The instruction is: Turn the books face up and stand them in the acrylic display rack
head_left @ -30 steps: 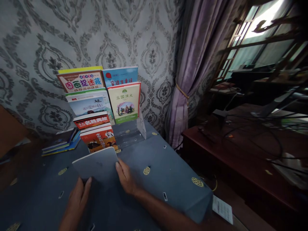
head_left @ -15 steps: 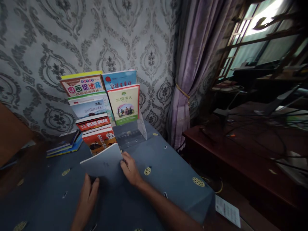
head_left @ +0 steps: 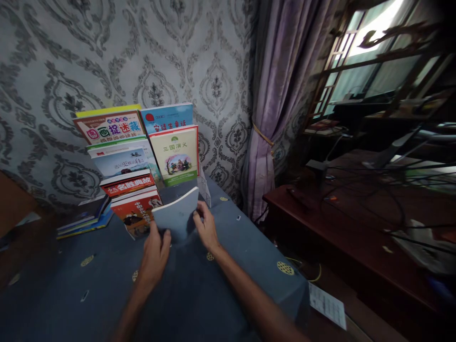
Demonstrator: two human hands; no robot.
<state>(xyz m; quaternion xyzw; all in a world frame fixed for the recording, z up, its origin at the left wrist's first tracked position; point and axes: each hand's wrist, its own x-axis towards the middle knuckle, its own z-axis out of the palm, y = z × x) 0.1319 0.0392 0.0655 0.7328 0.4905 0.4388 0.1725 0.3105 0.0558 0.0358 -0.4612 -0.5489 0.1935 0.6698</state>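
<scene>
A thin pale blue-grey book (head_left: 178, 217) is held upright and slightly tilted between my two hands. My left hand (head_left: 156, 247) grips its lower left edge, and my right hand (head_left: 206, 225) pinches its right edge. Behind it stands a stepped clear rack (head_left: 204, 186) of books. Its left column ends in front with an orange-red book (head_left: 138, 213), just left of the held book. In the right column, a green-and-cream book (head_left: 178, 156) with a red edge stands before a blue book (head_left: 167, 116). The held book partly covers the rack's front right.
Several books lie stacked flat (head_left: 85, 219) left of the rack. The dark blue patterned tablecloth (head_left: 249, 251) ends at the right, beside a purple curtain (head_left: 265, 123). A dark red desk (head_left: 342, 228) with tangled cables stands farther right. Patterned wallpaper (head_left: 156, 57) rises behind.
Both hands have carried the pale book right and upward, toward the rack's right column. My left hand has closed onto its left edge. The view has shifted slightly to the right.
</scene>
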